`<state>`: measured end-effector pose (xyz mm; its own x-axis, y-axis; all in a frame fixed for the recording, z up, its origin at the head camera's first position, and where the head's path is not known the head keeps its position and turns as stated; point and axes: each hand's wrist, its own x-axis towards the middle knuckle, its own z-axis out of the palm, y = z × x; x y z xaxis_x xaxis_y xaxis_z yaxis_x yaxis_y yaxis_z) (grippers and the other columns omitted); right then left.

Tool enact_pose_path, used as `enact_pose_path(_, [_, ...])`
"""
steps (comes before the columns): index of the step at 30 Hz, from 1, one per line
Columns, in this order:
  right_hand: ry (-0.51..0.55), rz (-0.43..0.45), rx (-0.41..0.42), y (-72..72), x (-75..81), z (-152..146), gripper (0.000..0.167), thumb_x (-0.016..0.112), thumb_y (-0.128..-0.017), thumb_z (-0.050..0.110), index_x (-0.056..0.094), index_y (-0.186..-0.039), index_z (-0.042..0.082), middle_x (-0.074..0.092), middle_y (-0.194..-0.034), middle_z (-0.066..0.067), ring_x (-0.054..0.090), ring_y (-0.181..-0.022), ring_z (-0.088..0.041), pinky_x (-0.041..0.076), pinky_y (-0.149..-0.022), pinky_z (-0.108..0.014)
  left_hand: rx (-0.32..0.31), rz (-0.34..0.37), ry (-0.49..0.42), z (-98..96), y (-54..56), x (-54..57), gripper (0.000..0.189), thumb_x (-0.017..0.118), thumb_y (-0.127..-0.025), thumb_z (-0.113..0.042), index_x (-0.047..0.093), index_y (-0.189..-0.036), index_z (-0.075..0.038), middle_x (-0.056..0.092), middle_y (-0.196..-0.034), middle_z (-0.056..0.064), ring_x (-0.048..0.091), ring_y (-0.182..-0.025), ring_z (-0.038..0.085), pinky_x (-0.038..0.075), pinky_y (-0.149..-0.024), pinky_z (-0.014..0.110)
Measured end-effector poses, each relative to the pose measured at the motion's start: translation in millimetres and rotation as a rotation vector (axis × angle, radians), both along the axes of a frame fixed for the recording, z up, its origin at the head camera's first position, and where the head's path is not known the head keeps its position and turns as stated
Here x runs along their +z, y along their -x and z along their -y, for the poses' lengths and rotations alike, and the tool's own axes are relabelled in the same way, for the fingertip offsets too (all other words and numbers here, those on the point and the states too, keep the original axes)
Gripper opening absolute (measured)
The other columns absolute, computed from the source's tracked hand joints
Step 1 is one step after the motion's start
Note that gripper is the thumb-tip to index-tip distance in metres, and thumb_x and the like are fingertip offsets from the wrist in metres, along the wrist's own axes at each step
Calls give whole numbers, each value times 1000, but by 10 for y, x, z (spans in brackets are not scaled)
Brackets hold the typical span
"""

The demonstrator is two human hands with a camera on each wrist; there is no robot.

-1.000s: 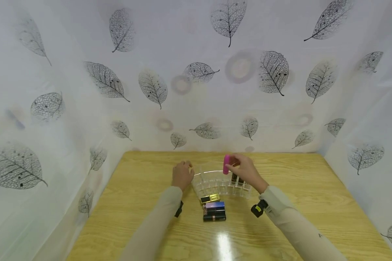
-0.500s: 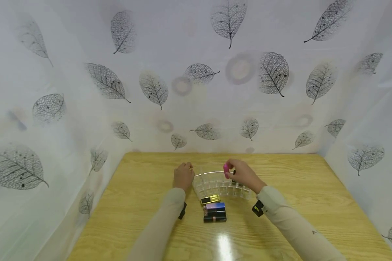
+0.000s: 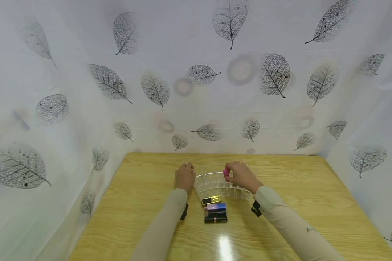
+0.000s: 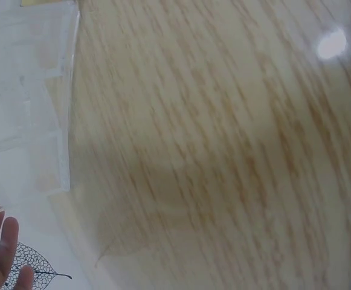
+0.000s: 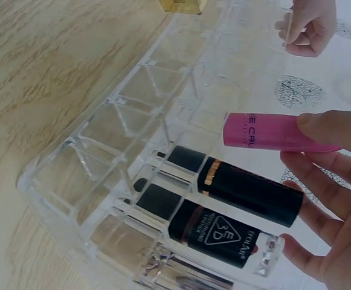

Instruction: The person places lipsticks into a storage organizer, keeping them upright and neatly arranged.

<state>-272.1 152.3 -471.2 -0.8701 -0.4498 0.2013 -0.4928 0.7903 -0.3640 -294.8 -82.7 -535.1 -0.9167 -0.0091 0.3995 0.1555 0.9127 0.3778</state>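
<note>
A clear curved lipstick organizer (image 3: 212, 186) with rows of compartments stands on the table. My left hand (image 3: 185, 177) grips its far left corner, also seen at the top of the right wrist view. With thumb and fingers, my right hand (image 3: 243, 176) pinches a pink lipstick (image 5: 263, 131) over the back part of the organizer; its free end points into the compartments. Beside it, two black lipsticks (image 5: 254, 193) stand in the organizer, one with a clear end, and a clear-and-silver tube (image 5: 163, 260) stands at the end. From the head view my right hand hides these.
In front of the organizer lie a gold-and-black lipstick (image 3: 211, 200), a blue-purple tube (image 3: 216, 207) and black tubes (image 3: 215, 219). The wooden table (image 3: 134, 217) ends against a leaf-patterned white curtain (image 3: 170, 145) at the back and sides.
My right hand has lowered the pink lipstick toward the organizer, so less of it shows in the head view. The left hand stays at the organizer's corner, nearly still.
</note>
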Motion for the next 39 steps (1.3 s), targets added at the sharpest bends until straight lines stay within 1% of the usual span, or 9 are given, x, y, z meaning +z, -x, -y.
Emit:
enact_pose_path(2, [-31,-3,-7,-6,-4,3,14,72,-73,10,61,-74,18,61,-72,10,53,-75,-14,45,-85,-47,2,-7,1,-9,-7,11,5,63,-84,-14,63,-88,-11,64,-83,6,61,-76,23,48,-66,39])
enact_pose_path(5, [-87,-26,-11,-14,-17,7,14,72,-75,12,60,-73,18,62,-72,9,52,-77,-15,42,-88,-52,6,-9,2,-17,-6,11,4,63,-84,-14,63,-88,-12,63,-83,6,61,-76,22,48,-65,39])
enact_pose_path(10, [-138,-53,-14,-23,-35,8,16,77,-74,18,61,-72,17,64,-74,4,53,-79,-18,42,-85,-50,9,-19,-7,-25,21,-21,5,63,-84,-14,63,-88,-12,63,-82,6,61,-75,23,48,-66,39])
enact_pose_path(14, [-145,-56,-12,-17,-56,0,17,78,-74,20,62,-71,17,63,-72,5,51,-79,-18,41,-84,-49,14,-30,1,-25,40,-46,4,63,-84,-14,62,-88,-13,63,-82,5,61,-75,22,48,-66,39])
enact_pose_path(21, [-150,-16,-19,7,-83,-28,17,78,-75,24,62,-72,18,60,-70,8,49,-78,-16,40,-84,-49,8,-44,3,-25,25,-21,4,63,-83,-14,62,-86,-12,63,-81,6,61,-74,23,48,-64,39])
enact_pose_path(24, [-149,2,-24,11,-78,-45,16,77,-76,24,63,-73,17,61,-71,7,51,-79,-17,40,-85,-51,8,-39,7,-22,19,-12,4,64,-84,-14,62,-87,-13,63,-82,6,61,-75,22,48,-64,40])
enact_pose_path(31, [-87,21,-1,14,-61,-81,11,75,-77,19,65,-78,15,64,-77,4,55,-80,-17,39,-87,-55,8,-13,21,-15,29,-24,4,63,-85,-15,62,-89,-13,63,-83,5,61,-74,22,48,-65,39])
enact_pose_path(34, [-71,-4,21,28,-50,-108,10,74,-79,19,67,-83,12,66,-81,1,58,-79,-18,43,-85,-51,8,-4,24,-13,27,-21,5,63,-85,-15,62,-89,-13,63,-84,5,62,-74,21,48,-64,38])
enact_pose_path(39, [-12,-8,38,50,36,-218,20,68,-85,16,66,-99,3,68,-94,-11,63,-88,-26,52,-78,-42,3,-1,18,-4,18,-20,5,64,-85,-15,62,-89,-13,63,-83,6,61,-73,21,47,-62,37])
